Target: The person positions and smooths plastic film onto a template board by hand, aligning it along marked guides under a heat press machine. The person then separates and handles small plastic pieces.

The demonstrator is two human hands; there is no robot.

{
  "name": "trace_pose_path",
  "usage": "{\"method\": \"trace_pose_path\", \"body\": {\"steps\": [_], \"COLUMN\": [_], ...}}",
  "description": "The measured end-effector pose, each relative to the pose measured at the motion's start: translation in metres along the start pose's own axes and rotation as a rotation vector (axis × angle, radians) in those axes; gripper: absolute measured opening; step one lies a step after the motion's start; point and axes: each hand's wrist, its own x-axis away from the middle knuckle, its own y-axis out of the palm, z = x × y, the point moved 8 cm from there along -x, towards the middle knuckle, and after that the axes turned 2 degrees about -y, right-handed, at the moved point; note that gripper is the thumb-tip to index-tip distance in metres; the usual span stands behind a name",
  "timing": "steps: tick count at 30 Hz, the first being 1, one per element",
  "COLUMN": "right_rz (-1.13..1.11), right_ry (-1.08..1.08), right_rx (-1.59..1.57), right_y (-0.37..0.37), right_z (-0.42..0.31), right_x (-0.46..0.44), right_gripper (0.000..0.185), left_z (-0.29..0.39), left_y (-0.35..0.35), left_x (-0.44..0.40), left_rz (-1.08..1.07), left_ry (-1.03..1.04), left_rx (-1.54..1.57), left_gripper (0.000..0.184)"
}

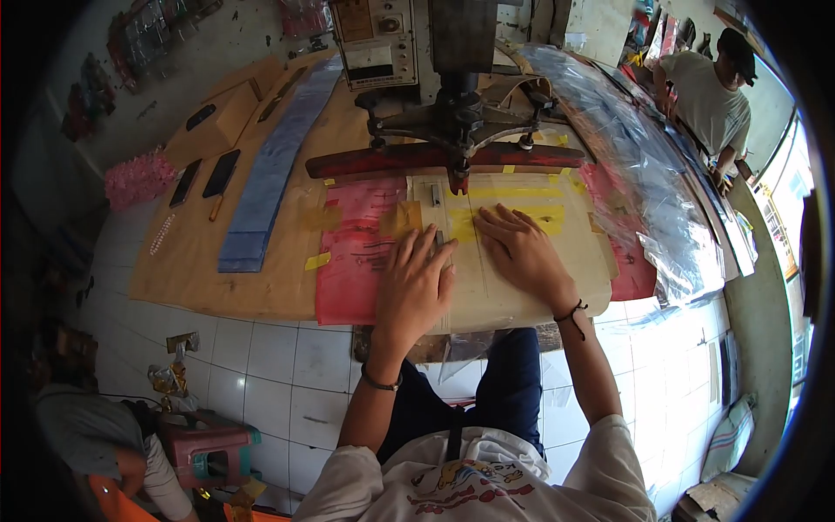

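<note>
My left hand (417,283) lies with its fingers stretched out across the left edge of a clear, tan-looking sheet (557,283), over a pink-red sheet (348,274). A small dark strip shows close to its fingertips. My right hand (526,252) rests flat on the tan-looking sheet, fingers forward, beside yellow tape (544,217). Just beyond both hands hangs the press head (459,178) of a machine, with a long dark red bar (383,162) across it. Any thin film under my palms is hidden.
Blue folded sheets (283,165), two dark phones (222,172) and a cardboard box (213,122) are on the left. Clear plastic sheets (644,174) pile up on the right. One person (713,96) stands at the far right, another (96,444) is lower left near a stool (209,448).
</note>
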Motion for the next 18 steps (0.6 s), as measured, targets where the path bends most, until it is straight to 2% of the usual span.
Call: {"method": "trace_pose_path", "body": {"steps": [18], "right_rz": [0.027], "right_ry": [0.027], "right_rx": [-0.043], "right_y": [-0.0041], "right_z": [-0.0002], "right_x": [0.0011], "right_gripper": [0.032], "left_z": [-0.0002], "left_y": [0.0001], "left_x": [0.0008], "left_rz": [-0.016], "left_ry": [0.011], "left_rx": [-0.006], "left_gripper": [0.039]}}
